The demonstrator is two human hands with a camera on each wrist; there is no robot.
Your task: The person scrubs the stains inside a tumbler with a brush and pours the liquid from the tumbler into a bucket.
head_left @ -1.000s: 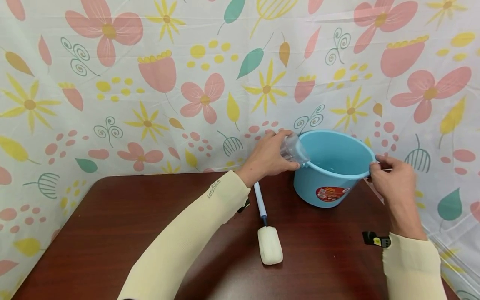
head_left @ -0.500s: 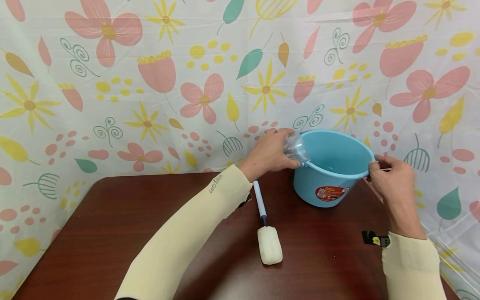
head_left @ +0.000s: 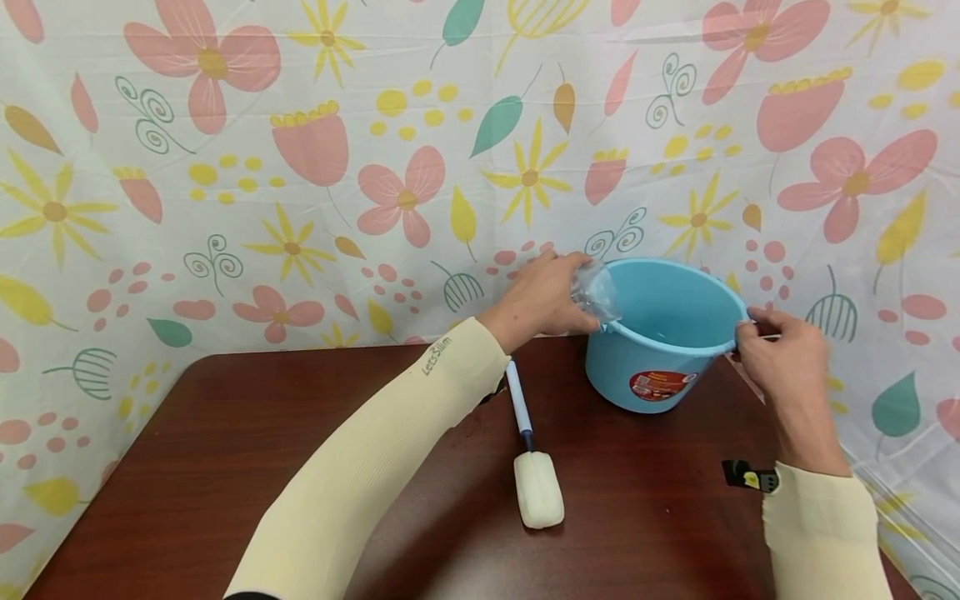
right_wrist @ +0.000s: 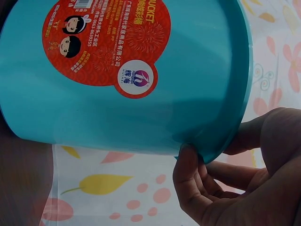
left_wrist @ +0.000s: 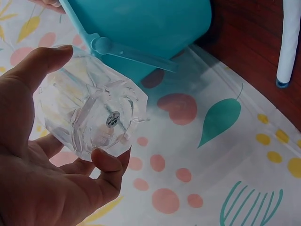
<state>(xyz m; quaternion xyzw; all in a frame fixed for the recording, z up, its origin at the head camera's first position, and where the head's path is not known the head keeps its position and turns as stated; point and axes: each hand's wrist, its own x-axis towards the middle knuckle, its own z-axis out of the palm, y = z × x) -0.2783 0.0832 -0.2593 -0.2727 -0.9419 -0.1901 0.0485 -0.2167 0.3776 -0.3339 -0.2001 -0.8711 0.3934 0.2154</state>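
Note:
A clear faceted glass (left_wrist: 89, 101) is gripped by my left hand (head_left: 542, 298), thumb on one side and curled fingers on the other. In the head view the glass tips over the left rim of a light-blue bucket (head_left: 651, 375), its mouth toward the inside. The left wrist view shows its thick base with a small round sticker. My right hand (head_left: 787, 350) pinches the bucket's right rim; the right wrist view shows its fingers (right_wrist: 188, 174) at that edge. The bucket stands on the table with a red label facing front. Its inner bottom is mostly hidden.
A sponge brush (head_left: 538, 490) with a white head and pale handle lies on the dark wooden table (head_left: 300, 467), left of the bucket. Behind the table hangs a floral curtain (head_left: 405, 108), close to the bucket's back. The bucket's handle (left_wrist: 136, 56) hangs down its side.
My left hand has turned slightly, tilting the glass further over the bucket's rim, and the left forearm has shifted a little. The right hand and bucket hold still.

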